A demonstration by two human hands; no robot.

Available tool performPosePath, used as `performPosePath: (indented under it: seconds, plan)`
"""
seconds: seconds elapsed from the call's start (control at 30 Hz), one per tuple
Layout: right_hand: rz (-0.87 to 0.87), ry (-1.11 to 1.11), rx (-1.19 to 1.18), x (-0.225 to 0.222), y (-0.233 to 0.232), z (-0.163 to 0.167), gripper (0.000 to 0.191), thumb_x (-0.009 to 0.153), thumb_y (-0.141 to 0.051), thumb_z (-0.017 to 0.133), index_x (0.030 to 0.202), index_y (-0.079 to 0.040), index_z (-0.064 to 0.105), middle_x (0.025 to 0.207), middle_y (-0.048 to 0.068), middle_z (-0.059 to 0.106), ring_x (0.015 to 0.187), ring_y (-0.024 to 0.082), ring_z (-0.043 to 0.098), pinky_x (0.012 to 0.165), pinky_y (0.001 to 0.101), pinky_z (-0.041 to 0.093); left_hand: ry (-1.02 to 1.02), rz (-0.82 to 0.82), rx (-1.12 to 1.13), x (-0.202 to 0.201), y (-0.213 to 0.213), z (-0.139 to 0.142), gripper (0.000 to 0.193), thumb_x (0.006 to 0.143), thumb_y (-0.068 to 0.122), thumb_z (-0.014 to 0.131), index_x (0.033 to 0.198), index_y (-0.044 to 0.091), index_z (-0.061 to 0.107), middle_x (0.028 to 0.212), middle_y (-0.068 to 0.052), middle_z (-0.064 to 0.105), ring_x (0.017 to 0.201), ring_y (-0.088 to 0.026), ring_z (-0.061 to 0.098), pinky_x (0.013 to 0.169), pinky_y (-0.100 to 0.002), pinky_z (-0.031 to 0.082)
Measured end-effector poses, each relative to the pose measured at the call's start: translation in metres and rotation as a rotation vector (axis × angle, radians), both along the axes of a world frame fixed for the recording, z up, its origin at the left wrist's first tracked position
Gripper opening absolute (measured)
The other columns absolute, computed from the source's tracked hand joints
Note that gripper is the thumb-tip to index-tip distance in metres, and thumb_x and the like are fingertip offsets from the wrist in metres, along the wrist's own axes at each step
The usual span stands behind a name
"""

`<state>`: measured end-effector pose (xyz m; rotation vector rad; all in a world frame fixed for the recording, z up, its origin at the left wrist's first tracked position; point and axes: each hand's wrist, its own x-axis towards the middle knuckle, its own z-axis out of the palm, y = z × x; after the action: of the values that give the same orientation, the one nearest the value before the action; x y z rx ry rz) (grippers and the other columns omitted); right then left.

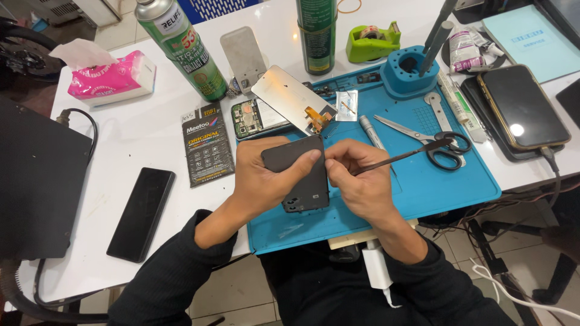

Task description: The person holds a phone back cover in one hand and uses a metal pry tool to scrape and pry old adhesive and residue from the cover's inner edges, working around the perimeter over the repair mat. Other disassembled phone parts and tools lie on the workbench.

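A dark phone back cover (300, 175) is held up over the near part of the blue work mat (447, 181), tilted, with its camera cut-out toward the person. It is clamped in the left hand (266, 175), thumb laid across its upper face, fingers wrapped behind. The right hand (359, 181) is closed, its grip pinched tight on a thin dark pry tool (399, 157), whose near end is pressed to the cover's right edge while the far end points out over the black-handled scissors (435, 145).

Just beyond the hands, an opened phone body (251, 118) with its circuit board exposed is seen at the mat's far left edge, and a silvery display panel (290, 96) is propped above it, an orange flex cable at its lower corner. A metal screwdriver (371, 133) is laid beside the scissors; a round blue tool holder (405, 72) is stood at the mat's back edge.

Further out on the white surface (151, 127), a black battery packet (207, 151), a dark phone (141, 212) lying face down, a pink tissue pack (112, 77), two green spray cans (181, 48), a green tape dispenser (371, 41) and a second phone (522, 105) on charge at the right are spotted.
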<state>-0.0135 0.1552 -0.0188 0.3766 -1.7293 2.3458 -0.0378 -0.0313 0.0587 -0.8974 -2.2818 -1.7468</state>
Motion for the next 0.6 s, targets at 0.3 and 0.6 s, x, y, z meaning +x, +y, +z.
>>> performPosePath:
  seconds: [0.3,0.6]
  plan:
    - [-0.038,-0.086,0.043,0.002,-0.001,0.013,0.007,0.091,0.002,0.068,0.098,0.003,0.070,0.076,-0.003,0.067,0.060,0.001,0.054,0.051,0.0182,0.041,-0.072,0.008,0.049,0.000,0.000,0.005,0.023,0.094,0.017,0.076,0.078,0.001,0.071,0.066,0.002,0.070,0.059,-0.001,0.063,0.050,-0.020,0.047]
    - [-0.332,0.223,0.347,0.008,-0.009,0.031,0.004,0.087,0.003,0.074,0.090,0.001,0.072,0.069,-0.004,0.061,0.055,0.000,0.042,0.050,0.0200,0.031,0.095,0.101,-0.028,0.001,0.003,0.004,0.031,0.091,0.014,0.080,0.067,0.000,0.065,0.059,0.000,0.064,0.053,-0.002,0.057,0.045,-0.022,0.040]
